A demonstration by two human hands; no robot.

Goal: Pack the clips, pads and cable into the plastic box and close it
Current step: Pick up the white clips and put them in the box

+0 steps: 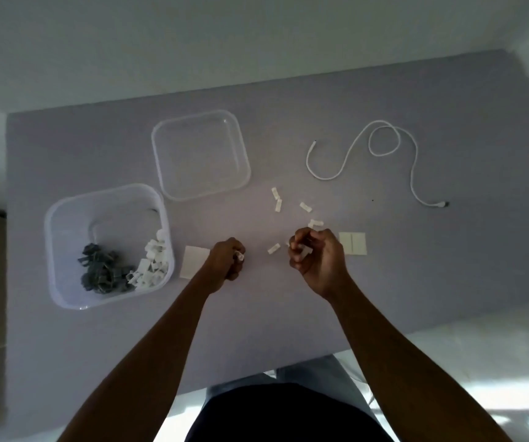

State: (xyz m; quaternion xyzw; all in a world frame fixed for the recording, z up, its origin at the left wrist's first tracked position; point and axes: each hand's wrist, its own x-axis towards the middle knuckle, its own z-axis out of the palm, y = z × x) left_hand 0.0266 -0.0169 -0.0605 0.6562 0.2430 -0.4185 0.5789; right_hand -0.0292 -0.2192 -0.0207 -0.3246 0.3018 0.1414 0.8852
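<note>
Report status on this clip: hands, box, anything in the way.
Both hands closed on small white plastic clips: left, right. Clear plastic box open, part-filled; its lid beside it. Loose clips, white pads, white cable still out. Nothing obstructing.

Bare forearms, no sleeves showing; a dark top [288, 416] and pale blue jeans [314, 371] below.

Left hand [226, 258] curled closed; only a tip of a white clip [240, 257] shows, rest hidden in the fist. Right hand [316, 256] covers most of its white clips [304, 250]; count unclear. Left pad [194, 261] partly behind the left hand. Grey clips [100, 271] in the box [65, 218] blur into one mass
</note>
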